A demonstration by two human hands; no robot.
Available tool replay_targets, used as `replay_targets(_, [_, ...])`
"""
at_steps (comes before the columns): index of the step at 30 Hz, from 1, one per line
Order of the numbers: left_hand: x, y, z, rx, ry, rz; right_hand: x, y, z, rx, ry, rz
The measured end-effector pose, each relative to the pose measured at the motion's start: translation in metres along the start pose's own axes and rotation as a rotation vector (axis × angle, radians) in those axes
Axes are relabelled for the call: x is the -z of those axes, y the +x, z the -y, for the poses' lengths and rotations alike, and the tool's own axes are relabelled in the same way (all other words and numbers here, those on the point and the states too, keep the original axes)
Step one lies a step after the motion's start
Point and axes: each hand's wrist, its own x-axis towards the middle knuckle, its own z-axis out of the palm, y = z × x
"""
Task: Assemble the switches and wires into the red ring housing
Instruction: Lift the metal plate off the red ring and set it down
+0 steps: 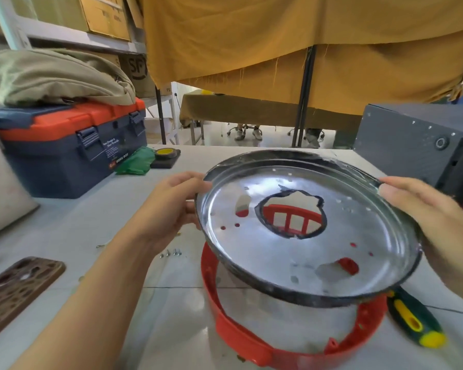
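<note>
Both forearms reach forward, left hand (169,206) and right hand (422,209) each grasping the metal pan's (251,263) rim above the red ring housing (241,335).

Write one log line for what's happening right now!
hands: left hand and right hand grip metal plate rim | plate: tilted above red ring housing | screwdriver: on table

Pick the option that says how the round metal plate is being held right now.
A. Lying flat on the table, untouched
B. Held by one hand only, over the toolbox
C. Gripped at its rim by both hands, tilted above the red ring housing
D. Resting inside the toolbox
C: the left hand and right hand grip opposite rims of the metal plate, tilted over the red ring housing.
</note>
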Motion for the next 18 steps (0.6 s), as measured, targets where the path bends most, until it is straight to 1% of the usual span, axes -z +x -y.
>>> replay_targets(3, [0.004, 0.0, 0.001, 0.012, 0.031, 0.065, 0.004, 0.004, -0.002, -0.094, -0.052, 0.058])
replay_targets(8, [0.005, 0.0, 0.006, 0.031, 0.057, 0.08, 0.009, 0.013, -0.02, -0.194, -0.174, 0.106])
replay_targets(11, [0.012, 0.0, 0.007, 0.079, 0.143, 0.121, 0.013, 0.016, -0.023, -0.196, -0.172, 0.102])
replay_targets(15, [0.023, -0.004, 0.005, 0.059, 0.258, 0.216, 0.013, 0.015, -0.022, -0.159, -0.156, 0.114])
replay_targets(18, [0.024, -0.009, 0.01, 0.071, 0.262, 0.253, 0.011, 0.012, -0.018, -0.12, -0.162, 0.154])
